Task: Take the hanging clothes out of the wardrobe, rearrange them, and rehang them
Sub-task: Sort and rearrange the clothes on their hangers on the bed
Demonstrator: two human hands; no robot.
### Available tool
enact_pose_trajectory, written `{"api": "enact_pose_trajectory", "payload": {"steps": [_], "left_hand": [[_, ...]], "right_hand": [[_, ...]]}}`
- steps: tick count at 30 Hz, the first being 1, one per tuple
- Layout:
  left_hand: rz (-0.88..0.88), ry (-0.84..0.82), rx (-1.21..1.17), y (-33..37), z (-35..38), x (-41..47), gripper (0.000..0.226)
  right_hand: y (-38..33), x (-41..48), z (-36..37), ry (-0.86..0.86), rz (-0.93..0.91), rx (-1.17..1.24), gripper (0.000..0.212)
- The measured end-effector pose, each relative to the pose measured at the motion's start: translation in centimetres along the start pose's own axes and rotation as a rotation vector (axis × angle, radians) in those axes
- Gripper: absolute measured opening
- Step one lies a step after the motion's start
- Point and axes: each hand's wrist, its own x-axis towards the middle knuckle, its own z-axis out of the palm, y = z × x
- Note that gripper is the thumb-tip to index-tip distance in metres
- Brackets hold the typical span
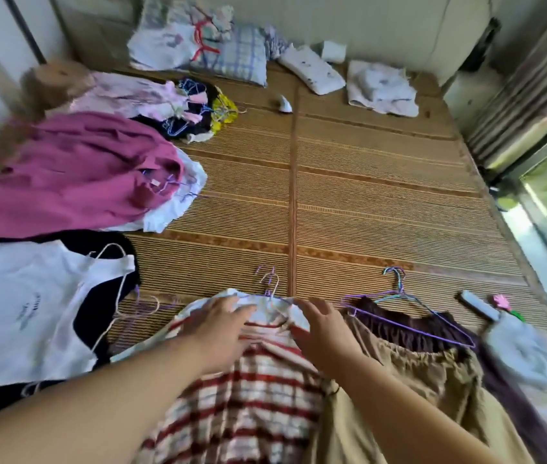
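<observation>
Your left hand (221, 316) lies flat, fingers straight, on the collar of the plaid shirt (248, 396) on the bed (365, 195); your right hand (322, 326) bends over that collar, pinching or not I cannot tell. Tug unevenly and its wire hanger (275, 289) may slip out, or hook the purple hanger (396, 289) just beside on the brown skirt (399, 329)

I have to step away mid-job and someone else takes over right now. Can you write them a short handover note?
Left hand: open, fingers resting on the collar of the red plaid shirt.
Right hand: open, on the same collar.
The shirt lies on the bamboo mat, with its hanger hook sticking out at the collar.
To its right: tan garment, dark brown garment, purple hanger.
To its left: white top, magenta garment, mixed pile.
Done: clothes are out on the mat.
Left: arranging and rehanging. The wardrobe is not in view.
</observation>
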Motion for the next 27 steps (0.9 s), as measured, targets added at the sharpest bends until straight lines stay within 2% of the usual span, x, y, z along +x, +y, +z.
{"api": "enact_pose_trajectory", "payload": {"steps": [7,12,19,27], "left_hand": [[-0.077,0.105,0.045,-18.0,-7.7,-14.3,0.073],[-0.223,0.121,-0.012,-26.7,-9.8,-20.2,0.071],[-0.278,0.092,-0.085,-31.7,-10.2,-20.0,0.069],[-0.289,-0.069,-0.108,-35.8,-8.8,-14.7,0.065]], "right_hand": [[-20.7,-1.0,4.5,0.056,-0.085,-0.003,0.064],[-30.3,-0.8,7.9,-0.009,-0.077,0.088,0.068],[-34.8,2.0,10.4,-0.114,-0.074,0.112,0.071],[-34.8,6.7,14.2,-0.265,0.106,0.167,0.069]]}}
